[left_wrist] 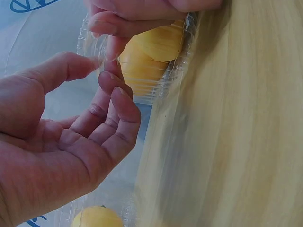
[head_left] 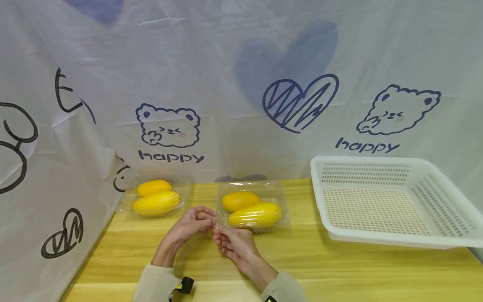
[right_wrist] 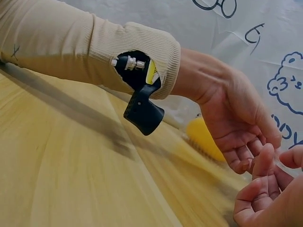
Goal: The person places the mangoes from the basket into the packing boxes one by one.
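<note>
My left hand [head_left: 192, 226] and right hand [head_left: 241, 247] meet fingertip to fingertip above the table, just in front of the middle clear plastic box [head_left: 285, 201]. Between their thumbs and fingers they pinch a small, thin piece of clear film [left_wrist: 101, 61], hard to make out. Inside that box lie two yellow oval fruits [head_left: 255, 215], seen through its lid. Another clear box [head_left: 187, 184] with two yellow fruits [head_left: 156, 203] stands to the left, beyond my left hand. In the right wrist view, my left hand's fingers curl toward the right hand's fingertips.
A white slatted plastic basket [head_left: 377, 238] stands on the wooden table [head_left: 324, 272] at the right. White cloth [head_left: 234, 138] with blue drawings hangs behind and along the left side. A black device [right_wrist: 144, 111] is strapped at the left sleeve's cuff.
</note>
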{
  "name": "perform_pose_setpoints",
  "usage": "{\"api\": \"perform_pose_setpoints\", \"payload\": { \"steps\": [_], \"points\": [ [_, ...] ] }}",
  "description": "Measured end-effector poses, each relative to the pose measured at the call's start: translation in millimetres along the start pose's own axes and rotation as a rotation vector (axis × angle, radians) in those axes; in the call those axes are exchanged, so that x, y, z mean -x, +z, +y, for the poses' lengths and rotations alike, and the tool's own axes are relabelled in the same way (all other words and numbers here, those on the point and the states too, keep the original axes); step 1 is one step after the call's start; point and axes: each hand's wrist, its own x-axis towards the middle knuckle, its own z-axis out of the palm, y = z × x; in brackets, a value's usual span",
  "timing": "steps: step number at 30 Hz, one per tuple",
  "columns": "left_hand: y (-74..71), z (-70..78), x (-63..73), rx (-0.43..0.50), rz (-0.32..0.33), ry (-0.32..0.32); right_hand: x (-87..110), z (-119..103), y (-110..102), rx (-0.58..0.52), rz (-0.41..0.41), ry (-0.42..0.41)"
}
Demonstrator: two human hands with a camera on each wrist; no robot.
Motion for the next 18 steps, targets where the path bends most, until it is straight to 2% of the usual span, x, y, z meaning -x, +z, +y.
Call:
{"api": "perform_pose_setpoints", "payload": {
  "steps": [7, 12, 18],
  "points": [
    [-1.3, -0.5, 0.7, -0.009, 0.007, 0.013, -1.1, -1.1, 1.6, 0.005, -0.005, 0.006],
    [-1.5, -0.6, 0.8, -0.006, 0.009, 0.014, -3.7, -1.8, -0.7, 0.011, -0.039, 0.021],
    [-0.4, -1.0, 0.2, -0.008, 0.016, 0.013, -2.7, -4.9, -5.5, 0.077, -0.059, 0.021]
  ]
}}
